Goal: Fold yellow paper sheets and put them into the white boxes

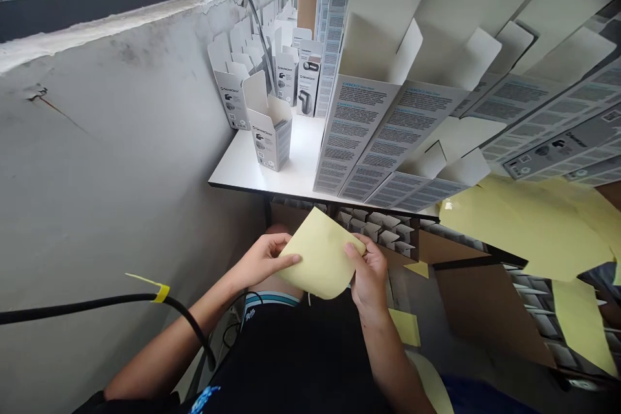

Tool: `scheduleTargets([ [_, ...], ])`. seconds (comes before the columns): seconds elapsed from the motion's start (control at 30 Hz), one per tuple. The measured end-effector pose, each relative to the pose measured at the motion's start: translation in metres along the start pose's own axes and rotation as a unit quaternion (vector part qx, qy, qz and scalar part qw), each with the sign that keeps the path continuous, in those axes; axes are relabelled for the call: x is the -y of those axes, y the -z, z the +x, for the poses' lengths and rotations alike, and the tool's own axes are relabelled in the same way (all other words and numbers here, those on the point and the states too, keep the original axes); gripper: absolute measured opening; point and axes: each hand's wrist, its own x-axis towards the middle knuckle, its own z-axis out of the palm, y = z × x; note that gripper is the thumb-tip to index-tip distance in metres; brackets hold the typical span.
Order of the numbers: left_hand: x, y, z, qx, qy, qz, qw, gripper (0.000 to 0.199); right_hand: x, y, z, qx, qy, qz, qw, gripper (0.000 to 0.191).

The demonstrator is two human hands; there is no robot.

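A pale yellow sheet (317,255), curved at its lower edge, is held between both hands above my lap. My left hand (269,255) grips its left side, thumb on top and fingers mostly behind it. My right hand (369,268) pinches the right corner, thumb on the face of the sheet. Beyond them, at the edge of the white table (233,165), stands an open grey-and-white box (272,139) with its flaps up and something inside that I cannot make out.
Tall stacks of open boxes (361,136) fill the table's right side. Yellow sheets (524,220) lie at the right. Cartons of boxes (383,226) stand below the table. A black cable (97,305) crosses at the left, beside the grey wall (121,162).
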Motion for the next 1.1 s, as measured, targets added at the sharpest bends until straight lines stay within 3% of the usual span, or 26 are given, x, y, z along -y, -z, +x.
scheduleTargets([
  [0.13, -0.005, 0.002, 0.000, -0.034, -0.008, 0.081, 0.996, 0.040, -0.008, 0.019, 0.001, 0.012, 0.047, -0.065, 0.997, 0.039],
  [0.23, -0.016, 0.005, 0.002, -0.016, -0.019, 0.152, 0.988, 0.038, 0.003, 0.030, 0.002, 0.034, 0.161, -0.178, 0.970, 0.033],
  [0.33, -0.025, 0.004, 0.005, 0.022, -0.027, 0.211, 0.977, 0.041, 0.030, 0.027, 0.001, 0.064, 0.319, -0.330, 0.886, 0.037],
  [0.4, -0.030, 0.000, 0.008, 0.042, -0.048, 0.250, 0.966, 0.047, 0.048, 0.014, 0.001, 0.149, 0.363, -0.415, 0.821, 0.044],
  [0.47, -0.035, -0.005, 0.010, 0.055, -0.079, 0.279, 0.955, 0.049, 0.060, -0.002, 0.002, 0.266, 0.342, -0.460, 0.775, 0.039],
  [0.53, -0.040, -0.006, 0.009, 0.061, -0.102, 0.295, 0.948, 0.051, 0.064, -0.014, 0.004, 0.351, 0.283, -0.473, 0.757, 0.017],
  [0.6, -0.045, -0.002, 0.006, 0.061, -0.104, 0.308, 0.944, 0.055, 0.064, -0.018, 0.008, 0.384, 0.222, -0.456, 0.771, 0.018],
  [0.67, -0.049, 0.008, 0.001, 0.057, -0.099, 0.318, 0.941, 0.055, 0.061, -0.013, 0.011, 0.393, 0.154, -0.403, 0.812, 0.024],
  [0.73, -0.050, 0.020, -0.004, 0.064, -0.086, 0.305, 0.946, 0.044, 0.056, -0.004, 0.014, 0.392, 0.082, -0.333, 0.854, 0.025],
  [0.8, -0.050, 0.030, -0.007, 0.081, -0.061, 0.258, 0.961, 0.035, 0.052, 0.004, 0.016, 0.393, 0.029, -0.281, 0.875, 0.028],
  [0.93, -0.049, 0.031, -0.005, 0.120, -0.034, 0.204, 0.971, 0.037, 0.051, 0.005, 0.016, 0.452, -0.005, -0.252, 0.856, 0.024],
  [1.0, -0.049, 0.027, -0.001, 0.142, -0.056, 0.230, 0.961, 0.037, 0.057, -0.002, 0.015, 0.478, -0.015, -0.264, 0.838, 0.025],
  [1.1, -0.053, 0.019, 0.005, 0.153, -0.093, 0.269, 0.946, 0.036, 0.068, -0.016, 0.014, 0.470, 0.000, -0.312, 0.826, 0.024],
])
